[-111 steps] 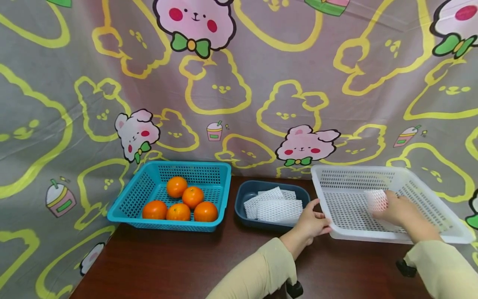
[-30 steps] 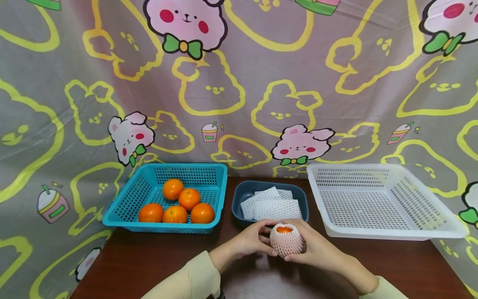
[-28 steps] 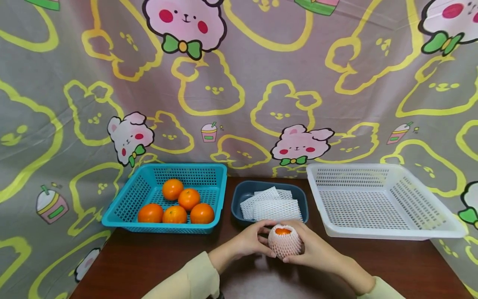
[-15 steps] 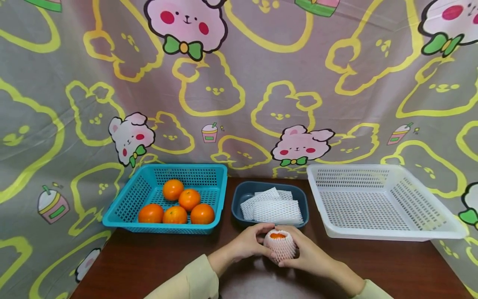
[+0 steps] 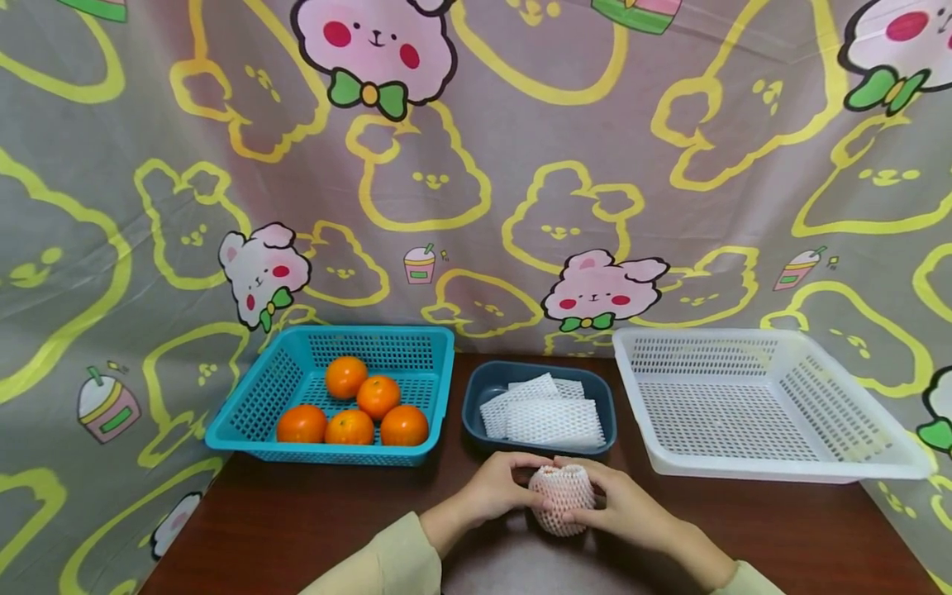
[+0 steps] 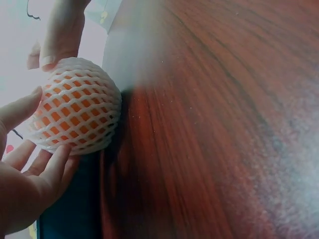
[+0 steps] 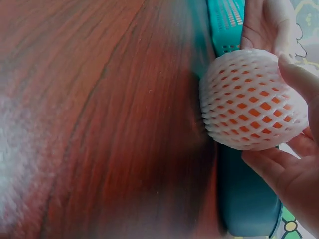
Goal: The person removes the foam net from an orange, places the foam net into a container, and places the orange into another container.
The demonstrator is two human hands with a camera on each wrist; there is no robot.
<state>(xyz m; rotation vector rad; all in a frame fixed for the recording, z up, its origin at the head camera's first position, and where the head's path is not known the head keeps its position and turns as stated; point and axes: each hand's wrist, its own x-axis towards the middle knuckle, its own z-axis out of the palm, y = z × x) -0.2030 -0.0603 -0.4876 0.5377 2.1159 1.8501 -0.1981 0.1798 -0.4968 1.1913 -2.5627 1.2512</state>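
Observation:
An orange [image 7: 253, 109] wrapped in a white foam net sleeve [image 5: 563, 499] is held between both hands at the front middle of the table. My left hand [image 5: 500, 489] grips its left side, thumb toward me and fingers behind. On the other side my right hand [image 5: 623, 504] grips it the same way. Orange skin shows through the diamond holes of the net in both wrist views. At the top the sleeve's edge now stands up around the fruit, hiding most of it in the head view.
Left of the hands, a teal basket [image 5: 253, 447] contains several bare oranges [image 5: 346, 378]. Behind the hands, a dark blue tray [image 5: 476, 388] holds several flat foam net sleeves [image 5: 554, 421]. A white basket [image 5: 788, 471] stands on the right. A patterned cloth hangs behind.
Earlier my right hand was in the white basket and my left at its rim. In the last second the wrapped orange moved slightly toward me and its sleeve's top edge rose, covering the orange patch.

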